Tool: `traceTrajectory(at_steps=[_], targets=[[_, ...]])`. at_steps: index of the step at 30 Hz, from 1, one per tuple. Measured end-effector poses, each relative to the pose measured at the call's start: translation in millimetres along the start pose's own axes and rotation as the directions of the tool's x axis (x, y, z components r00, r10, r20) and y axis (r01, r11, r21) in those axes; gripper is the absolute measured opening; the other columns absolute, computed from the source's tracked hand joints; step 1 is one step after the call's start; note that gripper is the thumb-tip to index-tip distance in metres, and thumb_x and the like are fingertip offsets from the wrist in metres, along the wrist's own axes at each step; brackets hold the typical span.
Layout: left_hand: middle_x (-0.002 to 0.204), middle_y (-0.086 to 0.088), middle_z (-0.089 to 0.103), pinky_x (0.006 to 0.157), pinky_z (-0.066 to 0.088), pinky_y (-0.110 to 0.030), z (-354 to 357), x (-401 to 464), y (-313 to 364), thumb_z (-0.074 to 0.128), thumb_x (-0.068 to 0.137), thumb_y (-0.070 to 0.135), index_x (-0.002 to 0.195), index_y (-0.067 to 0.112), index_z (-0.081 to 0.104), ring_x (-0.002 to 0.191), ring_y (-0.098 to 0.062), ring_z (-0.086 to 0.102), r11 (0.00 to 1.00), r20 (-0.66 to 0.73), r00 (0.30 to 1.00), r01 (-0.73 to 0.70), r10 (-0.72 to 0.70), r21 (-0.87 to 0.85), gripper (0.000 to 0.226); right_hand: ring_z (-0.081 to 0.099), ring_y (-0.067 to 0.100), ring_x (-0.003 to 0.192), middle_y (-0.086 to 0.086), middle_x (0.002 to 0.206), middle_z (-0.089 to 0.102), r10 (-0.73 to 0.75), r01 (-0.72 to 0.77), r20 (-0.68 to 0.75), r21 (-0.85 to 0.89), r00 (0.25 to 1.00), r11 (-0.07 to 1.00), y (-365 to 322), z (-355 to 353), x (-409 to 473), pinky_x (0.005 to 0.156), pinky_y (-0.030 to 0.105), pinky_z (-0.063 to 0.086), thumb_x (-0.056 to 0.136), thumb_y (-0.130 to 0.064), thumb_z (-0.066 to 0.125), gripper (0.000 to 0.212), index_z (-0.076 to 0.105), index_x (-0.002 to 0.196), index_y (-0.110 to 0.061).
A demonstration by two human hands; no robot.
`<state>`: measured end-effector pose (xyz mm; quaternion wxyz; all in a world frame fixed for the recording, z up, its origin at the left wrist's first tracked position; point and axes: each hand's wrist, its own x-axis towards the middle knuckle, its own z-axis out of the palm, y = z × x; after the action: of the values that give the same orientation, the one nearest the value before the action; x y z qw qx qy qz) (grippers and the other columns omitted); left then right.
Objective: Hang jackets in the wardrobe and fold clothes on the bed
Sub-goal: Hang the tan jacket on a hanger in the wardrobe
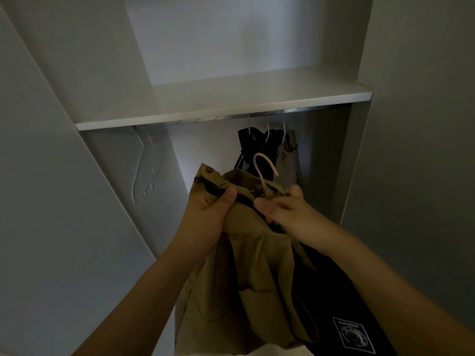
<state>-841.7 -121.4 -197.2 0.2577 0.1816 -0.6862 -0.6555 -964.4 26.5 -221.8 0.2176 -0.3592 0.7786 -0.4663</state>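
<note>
A tan jacket (259, 283) hangs in front of me, below the wardrobe shelf. The pale hook of a hanger (264, 164) sticks up out of its collar. My left hand (210, 214) grips the left side of the collar, thumb over the dark zipper edge. On the right of the collar my right hand (285, 211) pinches the fabric at the base of the hook. The hook is below the metal rail (295, 111) and not on it.
Three garments hang on the rail: two dark jackets (250, 142) and a grey-green one (289, 155). The white shelf (223, 111) runs above the rail. Several spare hangers (147, 165) hang at the left. A black garment with a white patch (352, 335) hangs at lower right.
</note>
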Motion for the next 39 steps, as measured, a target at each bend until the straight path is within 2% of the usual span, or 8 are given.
traceTrajectory(at_steps=[6, 9, 15, 20, 25, 33, 37, 39], targets=[[0.109, -0.009, 0.070, 0.092, 0.054, -0.042, -5.7, -4.4, -3.3, 0.058, 0.092, 0.027, 0.118, 0.006, 0.062, 0.102, -0.023, 0.068, 0.999, -0.040, 0.999, 0.036, -0.037, -0.024, 0.034, 0.037, 0.003, 0.099, -0.013, 0.096, 0.028, -0.046, 0.063, 0.091, -0.198, 0.995, 0.978, 7.1, -3.8, 1.6, 0.083, 0.020, 0.032, 0.082, -0.054, 0.063, 0.028, 0.061, 0.064, -0.032], [0.108, -0.009, 0.071, 0.089, 0.055, -0.039, -5.9, -5.8, -2.1, 0.058, 0.090, 0.029, 0.117, 0.004, 0.062, 0.102, -0.025, 0.067, 0.999, -0.023, 0.999, 0.031, -0.031, -0.013, 0.037, 0.036, 0.005, 0.099, -0.011, 0.095, 0.028, -0.072, 0.083, 0.062, -0.189, 0.995, 0.979, 11.0, 0.3, 2.4, 0.084, 0.020, 0.032, 0.084, -0.051, 0.063, 0.024, 0.062, 0.068, -0.033], [0.111, -0.012, 0.070, 0.091, 0.054, -0.039, -4.7, -9.5, 1.3, 0.058, 0.090, 0.028, 0.119, 0.001, 0.061, 0.103, -0.024, 0.067, 1.000, 0.040, 0.999, 0.028, -0.028, -0.004, 0.040, 0.042, 0.003, 0.097, -0.009, 0.098, 0.032, 0.029, -0.028, 0.014, -0.077, 0.999, 0.997, 8.0, 6.7, 4.7, 0.077, 0.018, 0.034, 0.059, -0.085, 0.046, 0.061, 0.063, 0.072, -0.028], [0.112, -0.016, 0.069, 0.095, 0.053, -0.042, -6.6, -9.7, -0.4, 0.059, 0.087, 0.025, 0.120, -0.002, 0.060, 0.106, -0.029, 0.066, 0.997, 0.023, 0.998, 0.057, -0.056, -0.042, 0.043, 0.046, 0.004, 0.096, -0.004, 0.103, 0.036, 0.087, -0.095, 0.119, 0.072, 0.989, 0.993, 5.0, 7.7, 8.7, 0.072, 0.017, 0.035, 0.091, -0.046, 0.058, 0.029, 0.063, 0.066, -0.031], [0.118, -0.014, 0.066, 0.100, 0.049, -0.048, -6.6, -9.2, 0.2, 0.062, 0.085, 0.029, 0.125, 0.002, 0.058, 0.109, -0.028, 0.064, 0.996, -0.043, 0.996, 0.072, -0.074, -0.049, 0.048, 0.059, -0.007, 0.079, 0.003, 0.104, 0.038, 0.154, -0.096, -0.144, 0.345, 0.977, 0.934, 9.0, 12.3, 18.1, 0.070, 0.006, 0.045, 0.092, -0.024, 0.062, 0.019, 0.071, 0.081, -0.010], [0.096, -0.003, 0.074, 0.086, 0.055, -0.048, -21.1, -20.0, 1.4, 0.062, 0.092, 0.030, 0.096, 0.021, 0.072, 0.093, -0.024, 0.069, 1.000, -0.283, 0.959, -0.020, 0.023, 0.012, 0.014, 0.056, 0.029, 0.108, 0.013, 0.129, 0.039, 0.322, -0.123, -0.372, 0.469, 0.870, 0.875, 10.0, 7.0, 39.4, 0.097, 0.046, 0.049, 0.090, -0.014, 0.065, 0.019, 0.047, 0.083, -0.014], [0.093, -0.009, 0.075, 0.076, 0.055, -0.039, -67.7, -31.9, 7.8, 0.062, 0.092, 0.030, 0.088, 0.020, 0.078, 0.086, -0.027, 0.072, 0.989, -0.324, 0.940, 0.064, -0.106, -0.136, 0.019, 0.051, 0.029, 0.111, 0.008, 0.125, 0.034, 0.291, -0.100, -0.424, 0.418, 0.858, 0.903, 3.0, -6.7, 47.4, 0.101, 0.046, 0.045, 0.092, -0.020, 0.064, 0.018, 0.050, 0.080, -0.018], [0.097, -0.013, 0.073, 0.080, 0.052, -0.036, -96.5, -28.7, 9.5, 0.057, 0.095, 0.034, 0.091, 0.016, 0.073, 0.087, -0.028, 0.069, 0.951, -0.300, 0.940, 0.231, -0.164, 0.204, 0.024, 0.052, 0.027, 0.112, 0.007, 0.124, 0.035, 0.257, -0.106, -0.356, 0.392, 0.898, 0.914, -2.2, -6.0, 50.3, 0.102, 0.043, 0.045, 0.092, -0.026, 0.063, 0.016, 0.061, 0.081, -0.015]])
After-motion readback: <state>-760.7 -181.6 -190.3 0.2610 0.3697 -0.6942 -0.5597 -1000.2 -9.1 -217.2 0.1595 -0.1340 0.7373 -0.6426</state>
